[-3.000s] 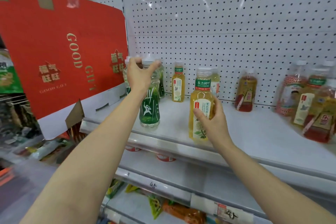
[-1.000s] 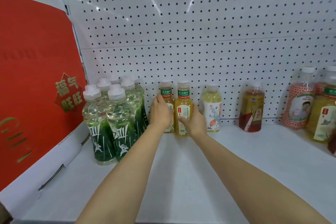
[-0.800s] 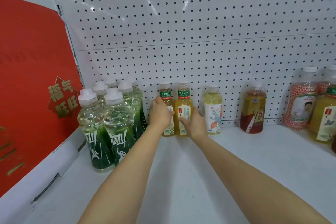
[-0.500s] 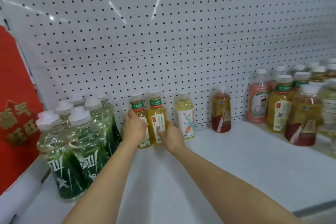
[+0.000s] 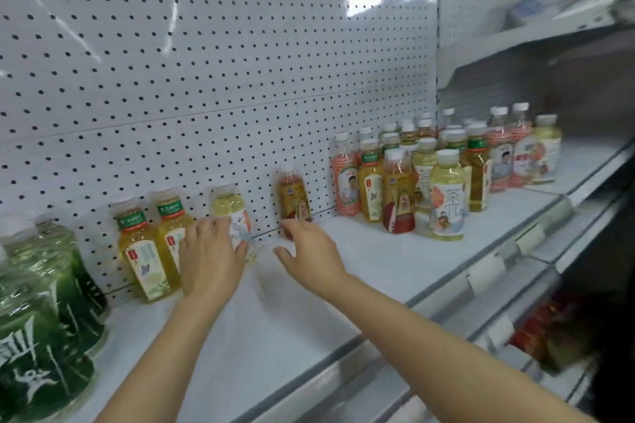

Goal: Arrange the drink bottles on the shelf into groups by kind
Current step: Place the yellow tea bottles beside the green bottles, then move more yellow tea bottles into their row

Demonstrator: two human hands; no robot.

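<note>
My left hand lies loose over the pale bottle — label half hidden — my right hand open before the amber bottle.

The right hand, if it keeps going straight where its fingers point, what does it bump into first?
Most likely the amber bottle with the red label by the pegboard. The right hand already reaches its base, though contact is unclear.

Your white shelf backs onto a pegboard. At nine o'clock stand green bottles. Toward eleven, two yellow tea bottles touch side by side, then a pale bottle and an amber bottle apart. At two o'clock crowds a mixed cluster of bottles.
</note>
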